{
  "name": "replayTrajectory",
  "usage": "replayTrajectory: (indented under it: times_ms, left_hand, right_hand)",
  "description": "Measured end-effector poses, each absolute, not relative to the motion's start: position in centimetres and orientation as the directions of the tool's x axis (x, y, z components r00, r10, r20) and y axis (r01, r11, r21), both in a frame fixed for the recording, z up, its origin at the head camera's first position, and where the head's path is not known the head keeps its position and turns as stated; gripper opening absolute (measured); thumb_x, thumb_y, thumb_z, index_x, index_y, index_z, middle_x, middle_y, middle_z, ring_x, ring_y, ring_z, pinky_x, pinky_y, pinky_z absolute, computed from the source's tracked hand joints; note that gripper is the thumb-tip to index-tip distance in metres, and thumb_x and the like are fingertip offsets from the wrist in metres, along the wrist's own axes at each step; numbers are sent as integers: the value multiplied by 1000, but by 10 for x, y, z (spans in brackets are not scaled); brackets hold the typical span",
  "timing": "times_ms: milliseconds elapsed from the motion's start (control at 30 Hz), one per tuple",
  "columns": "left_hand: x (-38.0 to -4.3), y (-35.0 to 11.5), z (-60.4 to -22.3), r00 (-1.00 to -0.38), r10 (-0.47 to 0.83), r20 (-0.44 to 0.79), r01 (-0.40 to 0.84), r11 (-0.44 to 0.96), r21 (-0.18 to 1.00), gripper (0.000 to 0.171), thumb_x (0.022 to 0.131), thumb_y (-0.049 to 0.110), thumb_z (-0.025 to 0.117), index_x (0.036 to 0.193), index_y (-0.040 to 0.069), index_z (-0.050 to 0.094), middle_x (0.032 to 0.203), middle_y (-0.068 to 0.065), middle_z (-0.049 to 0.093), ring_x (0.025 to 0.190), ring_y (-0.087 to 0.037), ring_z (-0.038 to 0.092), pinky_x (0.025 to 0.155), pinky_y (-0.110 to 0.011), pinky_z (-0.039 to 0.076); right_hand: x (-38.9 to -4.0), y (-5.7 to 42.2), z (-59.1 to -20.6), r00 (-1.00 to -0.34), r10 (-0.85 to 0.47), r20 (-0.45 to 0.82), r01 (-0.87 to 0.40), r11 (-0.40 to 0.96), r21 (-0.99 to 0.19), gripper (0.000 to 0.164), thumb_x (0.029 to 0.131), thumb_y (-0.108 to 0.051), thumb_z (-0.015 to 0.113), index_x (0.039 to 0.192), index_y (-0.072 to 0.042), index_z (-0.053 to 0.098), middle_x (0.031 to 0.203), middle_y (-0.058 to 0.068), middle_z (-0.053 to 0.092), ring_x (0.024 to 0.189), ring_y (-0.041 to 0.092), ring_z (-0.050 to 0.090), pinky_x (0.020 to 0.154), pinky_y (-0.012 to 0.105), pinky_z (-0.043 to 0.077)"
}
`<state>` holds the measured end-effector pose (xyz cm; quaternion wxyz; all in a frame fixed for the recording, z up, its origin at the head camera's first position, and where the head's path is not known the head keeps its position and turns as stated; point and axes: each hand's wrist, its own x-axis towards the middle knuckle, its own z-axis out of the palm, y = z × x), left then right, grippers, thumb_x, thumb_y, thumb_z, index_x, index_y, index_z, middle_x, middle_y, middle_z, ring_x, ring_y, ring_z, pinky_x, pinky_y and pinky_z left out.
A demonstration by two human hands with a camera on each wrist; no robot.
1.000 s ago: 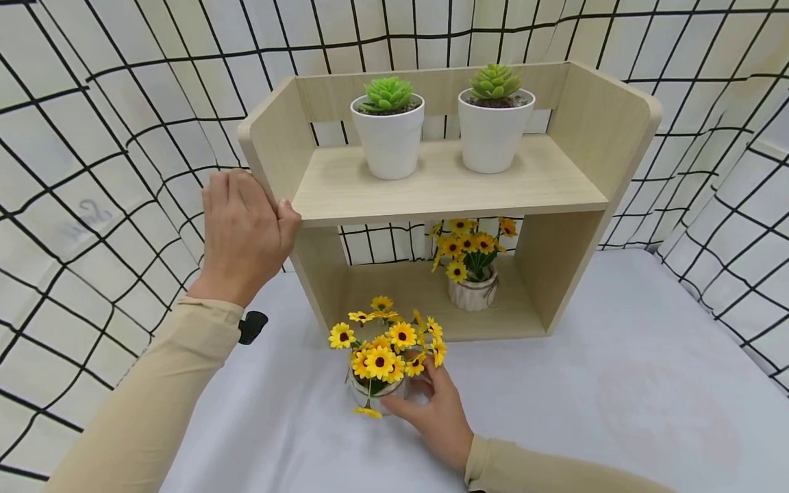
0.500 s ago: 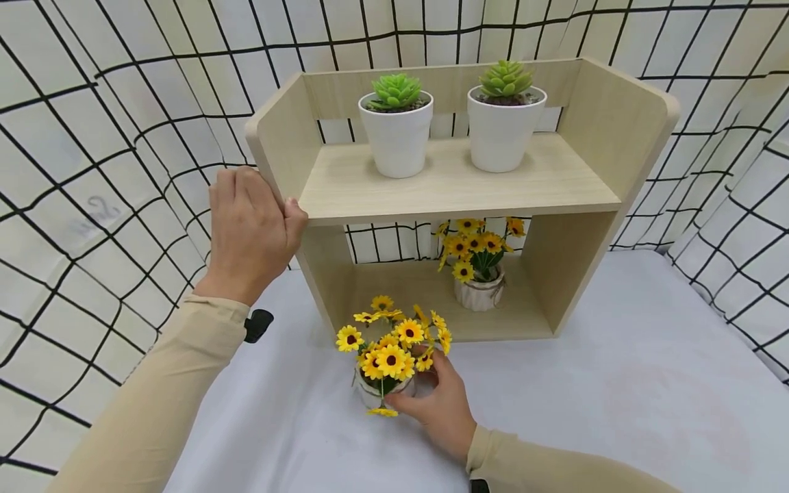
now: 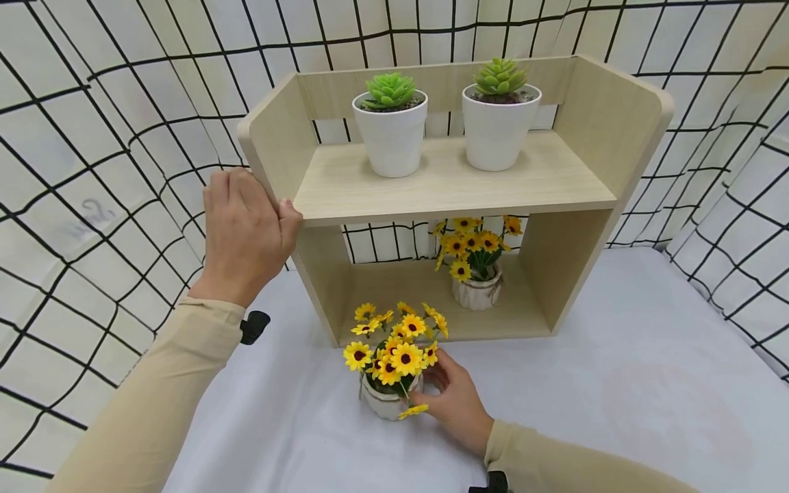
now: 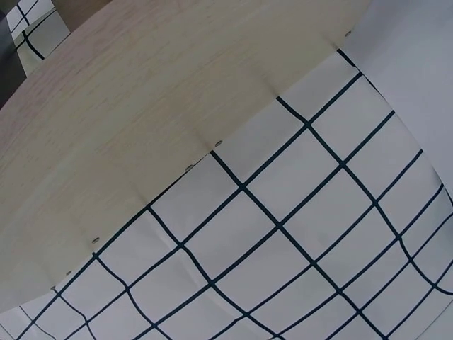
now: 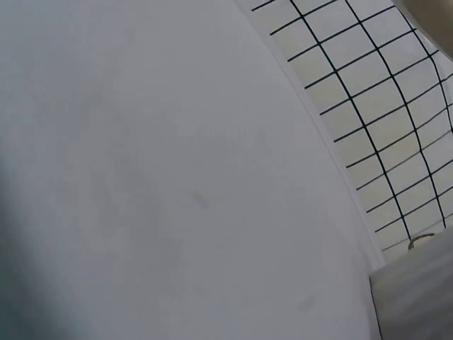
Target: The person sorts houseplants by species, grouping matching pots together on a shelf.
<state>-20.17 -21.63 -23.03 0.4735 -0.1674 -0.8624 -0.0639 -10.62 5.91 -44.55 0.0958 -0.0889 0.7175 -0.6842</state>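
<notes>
My left hand [image 3: 243, 236] grips the left side panel of a pale wooden two-tier shelf [image 3: 456, 198], thumb over its front edge. That panel [image 4: 177, 106] fills the upper left of the left wrist view, where no fingers show. In front of the shelf's lower left, my right hand [image 3: 456, 404] holds a small whitish flowerpot [image 3: 385, 400] of yellow sunflowers [image 3: 401, 349] from its right side. One bloom droops over the pot's front right. The pot's wall [image 5: 417, 290] shows at the lower right of the right wrist view.
Two white pots with green succulents, a left one [image 3: 391, 140] and a right one [image 3: 499, 130], stand on the upper tier. A second sunflower pot [image 3: 477, 291] stands right of centre on the lower tier. Black wire grid [image 3: 154, 123] surrounds the white cloth [image 3: 616, 383].
The held sunflower pot has turned, its drooping bloom swinging from the front to the right. Pot and right hand have shifted slightly right. My left hand keeps its grip on the panel.
</notes>
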Motion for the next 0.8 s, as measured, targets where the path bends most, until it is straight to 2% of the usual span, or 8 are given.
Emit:
replayTrajectory:
  times_ms: [100, 167, 267, 367, 567, 800]
  left_hand:
    - [-202, -216, -230, -495, 227, 839, 349, 936, -47, 41, 97, 28, 31, 102, -11, 41, 96, -31, 44, 92, -44, 36, 79, -52, 28]
    - [-202, -216, -230, -492, 225, 841, 349, 936, -47, 41, 97, 28, 31, 102, -10, 41, 96, -31, 44, 92, -44, 36, 79, -52, 28]
    - [-203, -217, -230, -489, 226, 842, 349, 936, -48, 41, 97, 29, 31, 102, -11, 41, 96, -31, 44, 92, -44, 36, 79, -52, 28]
    - [-203, -216, -231, -488, 227, 843, 352, 935, -49, 41, 97, 28, 31, 102, -11, 41, 96, -31, 44, 92, -44, 36, 78, -52, 28]
    - [-204, -215, -232, -489, 228, 842, 356, 933, -46, 40, 97, 28, 31, 102, -11, 41, 96, -31, 44, 91, -44, 35, 78, -52, 28]
    - [-204, -214, -232, -498, 225, 838, 353, 935, -41, 40, 97, 28, 30, 103, -10, 40, 96, -31, 44, 92, -44, 35, 79, -51, 27]
  right_hand:
    - [-97, 58, -447, -973, -230, -18, 4, 59, -998, 62, 86, -12, 81, 142, -11, 55, 144, 10, 58, 135, 29, 57, 112, 33, 49]
    - [-91, 57, -448, -976, -216, -19, 3, 74, -997, 62, 89, -19, 80, 144, -9, 53, 145, 11, 56, 136, 30, 56, 112, 32, 49]
    - [-85, 56, -448, -978, -208, -14, -3, 80, -997, 70, 86, -23, 83, 146, -8, 50, 147, 13, 53, 138, 31, 54, 113, 33, 48]
    - [-83, 53, -447, -979, -203, -5, -18, 113, -993, 79, 80, -25, 88, 147, -12, 48, 147, 12, 52, 135, 30, 55, 113, 34, 48]
    - [-86, 41, -443, -990, -135, 29, -61, 243, -968, 78, 80, -41, 87, 142, -15, 49, 140, 5, 55, 134, 22, 55, 114, 45, 47]
    - [-88, 36, -443, -991, -107, 76, -101, 260, -960, 80, 75, -43, 90, 141, -19, 51, 137, -1, 58, 129, 19, 57, 112, 44, 49]
